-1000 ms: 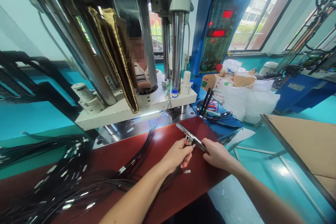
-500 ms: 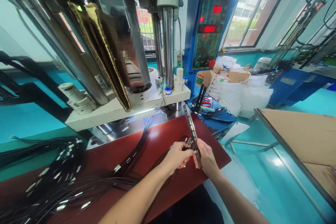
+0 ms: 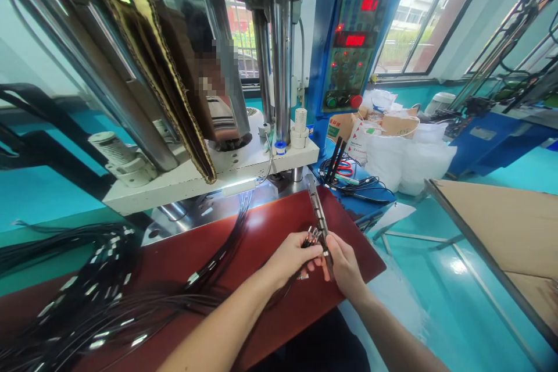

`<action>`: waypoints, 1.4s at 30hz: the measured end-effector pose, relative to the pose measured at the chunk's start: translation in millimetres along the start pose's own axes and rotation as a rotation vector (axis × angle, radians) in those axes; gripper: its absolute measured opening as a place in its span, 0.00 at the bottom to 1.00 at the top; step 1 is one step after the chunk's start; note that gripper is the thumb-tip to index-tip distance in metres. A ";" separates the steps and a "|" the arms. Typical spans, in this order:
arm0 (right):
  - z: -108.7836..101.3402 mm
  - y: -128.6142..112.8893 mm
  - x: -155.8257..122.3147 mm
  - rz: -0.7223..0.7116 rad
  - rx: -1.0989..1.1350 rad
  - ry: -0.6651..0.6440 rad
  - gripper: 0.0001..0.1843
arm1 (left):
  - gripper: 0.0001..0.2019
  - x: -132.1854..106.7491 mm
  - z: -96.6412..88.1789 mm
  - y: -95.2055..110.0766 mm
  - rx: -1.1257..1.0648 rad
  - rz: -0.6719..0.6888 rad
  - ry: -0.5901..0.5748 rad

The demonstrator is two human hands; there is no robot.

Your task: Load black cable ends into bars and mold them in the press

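“One metal bar (image 3: 319, 212): where is it, and who has it?”

“Over the right part of the desk (image 3: 279, 224), far end pointing toward the machine (image 3: 257, 165). The right hand (image 3: 346, 261) grips its near end.”

“And the left hand (image 3: 295, 257)?”

“Closed round a bunch of metal plugs (image 3: 311, 235), tips showing just beside the bar. I can't tell whether its fingertips touch the bar.”

“What could go wrong?”

“I see the bar gripped at one end only, so a bump to the far end could twist it. The plugs sit crowded together; if the left fingers loosen, one could slip out and drop.”

“Anything farther out?”

“Yes, the black cables (image 3: 165, 302). They lie in loose loops across the desk, and the left forearm (image 3: 218, 314) passes over some. A sideways sweep could snag one and drag the rest.”
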State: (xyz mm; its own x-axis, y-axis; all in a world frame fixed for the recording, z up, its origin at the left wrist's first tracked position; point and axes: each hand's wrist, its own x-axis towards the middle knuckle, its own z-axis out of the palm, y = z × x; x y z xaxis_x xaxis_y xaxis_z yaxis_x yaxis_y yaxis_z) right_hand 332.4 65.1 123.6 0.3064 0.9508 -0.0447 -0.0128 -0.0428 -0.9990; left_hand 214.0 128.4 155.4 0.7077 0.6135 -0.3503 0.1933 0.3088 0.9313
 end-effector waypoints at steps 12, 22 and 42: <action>-4.8 -2.9 -2.8 0.039 0.074 -0.028 0.18 | 0.14 2.9 -11.8 0.5 -0.180 -0.036 -0.035; -3.8 -4.2 -3.9 0.050 0.043 -0.073 0.16 | 0.08 6.9 0.2 -4.9 0.064 -0.013 0.099; -1.5 0.2 -3.1 -0.013 0.059 -0.024 0.15 | 0.09 8.9 -8.8 0.2 0.003 0.201 0.267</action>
State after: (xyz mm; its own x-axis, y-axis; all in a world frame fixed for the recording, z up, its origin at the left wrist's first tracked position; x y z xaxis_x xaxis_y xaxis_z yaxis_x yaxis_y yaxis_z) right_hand 332.9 61.7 123.6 0.2836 0.9584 -0.0310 -0.0657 -0.0128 -0.9978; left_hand 214.3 140.3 151.6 0.5290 0.8308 -0.1732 0.0699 0.1607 0.9845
